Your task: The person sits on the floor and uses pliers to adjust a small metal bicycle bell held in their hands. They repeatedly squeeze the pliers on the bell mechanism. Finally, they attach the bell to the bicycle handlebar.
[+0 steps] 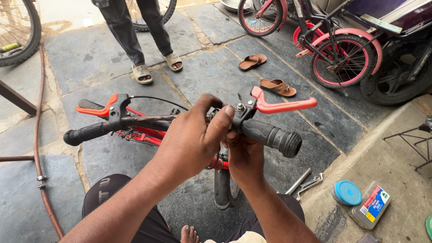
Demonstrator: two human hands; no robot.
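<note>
Two hands: left hand (191, 139) and right hand (243, 155), grip closed on handlebar (144, 119) centre; two brake levers (281, 105), two rubber handles (270, 135); stem hidden.

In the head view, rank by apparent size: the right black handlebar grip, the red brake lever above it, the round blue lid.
1. Red brake lever and black handlebar grip: look alike, too close to rank.
2. Round blue lid, smallest.

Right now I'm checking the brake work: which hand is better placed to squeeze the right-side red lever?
Probably the right hand: it sits under the right grip, just below the red lever. The left hand is clasped around the bar near the clamp.
</note>
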